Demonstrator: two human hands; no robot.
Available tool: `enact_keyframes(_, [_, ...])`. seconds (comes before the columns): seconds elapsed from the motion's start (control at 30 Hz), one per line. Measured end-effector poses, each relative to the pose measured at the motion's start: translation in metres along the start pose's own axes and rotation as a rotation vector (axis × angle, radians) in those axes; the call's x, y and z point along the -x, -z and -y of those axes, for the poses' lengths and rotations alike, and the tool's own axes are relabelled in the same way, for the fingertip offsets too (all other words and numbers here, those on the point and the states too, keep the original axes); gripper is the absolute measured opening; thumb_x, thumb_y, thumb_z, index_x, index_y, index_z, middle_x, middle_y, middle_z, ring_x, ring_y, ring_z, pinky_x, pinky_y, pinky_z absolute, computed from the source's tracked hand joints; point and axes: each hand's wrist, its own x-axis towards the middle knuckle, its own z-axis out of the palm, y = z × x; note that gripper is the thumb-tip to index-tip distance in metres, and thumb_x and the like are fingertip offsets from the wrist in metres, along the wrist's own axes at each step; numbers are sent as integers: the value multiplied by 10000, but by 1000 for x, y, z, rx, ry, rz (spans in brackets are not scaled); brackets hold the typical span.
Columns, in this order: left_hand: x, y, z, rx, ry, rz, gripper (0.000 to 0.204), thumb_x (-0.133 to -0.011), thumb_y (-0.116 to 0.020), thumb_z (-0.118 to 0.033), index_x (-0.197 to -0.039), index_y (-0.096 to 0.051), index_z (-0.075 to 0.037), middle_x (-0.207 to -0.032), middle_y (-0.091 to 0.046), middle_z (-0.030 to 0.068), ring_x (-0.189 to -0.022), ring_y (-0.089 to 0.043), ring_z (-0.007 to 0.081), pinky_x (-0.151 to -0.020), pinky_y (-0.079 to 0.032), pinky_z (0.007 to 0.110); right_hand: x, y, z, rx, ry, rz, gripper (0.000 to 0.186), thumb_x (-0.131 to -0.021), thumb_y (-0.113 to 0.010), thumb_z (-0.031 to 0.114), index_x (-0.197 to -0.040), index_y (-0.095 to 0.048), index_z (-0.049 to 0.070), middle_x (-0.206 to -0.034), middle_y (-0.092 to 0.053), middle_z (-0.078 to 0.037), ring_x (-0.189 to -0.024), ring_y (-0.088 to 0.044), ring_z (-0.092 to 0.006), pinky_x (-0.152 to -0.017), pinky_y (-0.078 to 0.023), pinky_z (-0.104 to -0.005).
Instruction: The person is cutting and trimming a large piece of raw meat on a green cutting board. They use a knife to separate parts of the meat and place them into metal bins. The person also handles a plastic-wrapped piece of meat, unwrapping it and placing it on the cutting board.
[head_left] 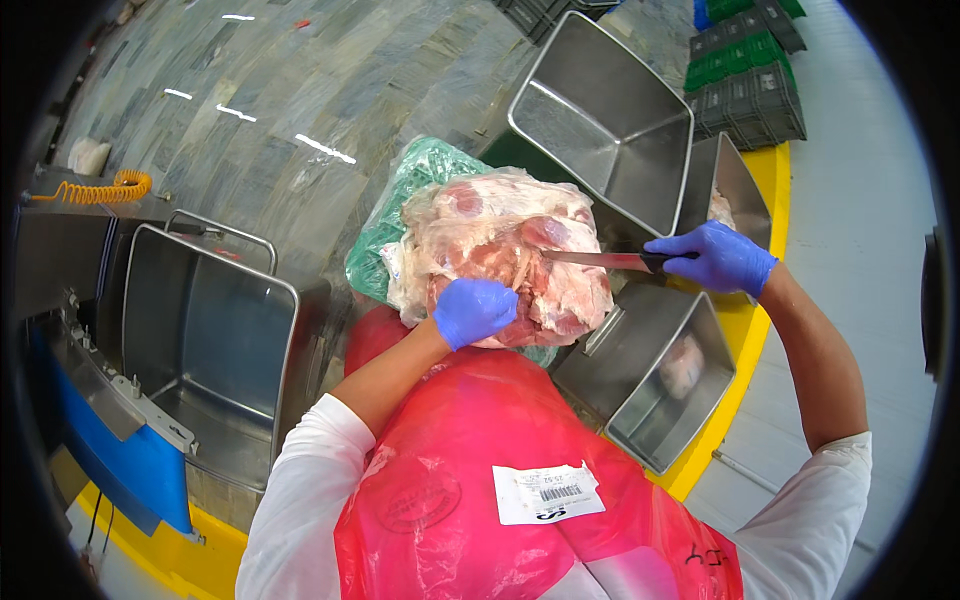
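A large block of raw meat (485, 240) with pale fat lies in front of me, partly wrapped in clear plastic. Beneath it is a green crate (372, 262) lined with clear film. My left hand (475, 312), in a blue-purple glove, is closed at the meat's near side, where a thin pale strip rises by its fingers. In my right hand (722, 257), gloved alike, is the black handle of a knife (600, 259). Its blade points left, and the tip touches the meat or lies just over it; I cannot tell which.
Metal bins stand at the left (285, 375), far right (608, 110) and near right (660, 375); the near-right one holds some meat (682, 366). Stacked grey and green crates (748, 100) stand behind. Red plastic with a label (548, 494) covers my front. An orange coiled hose (105, 190) hangs at left.
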Motion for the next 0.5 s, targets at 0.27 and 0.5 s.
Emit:
enact_keyframes(0.27, [-11, 6, -3, 99, 51, -32, 136, -830, -697, -201, -744, -626, -123, -658, -589, 80, -588, -627, 279, -520, -500, 414, -14, -46, -93, -477, -90, 61, 356, -959, -721, 229, -1301, -726, 134, -816, -738, -95, -644, -616, -138, -666, -529, -320])
enact_keyframes(0.5, [-17, 9, -6, 139, 162, -86, 212, -877, -705, -207, -728, -607, -92, -658, -600, 121, -560, -606, 326, -512, -485, 428, -3, -109, -128, -732, -200, -11, 341, -954, -746, 230, -1260, -749, 79, -733, -658, 10, -607, -566, -66, -577, -479, -260])
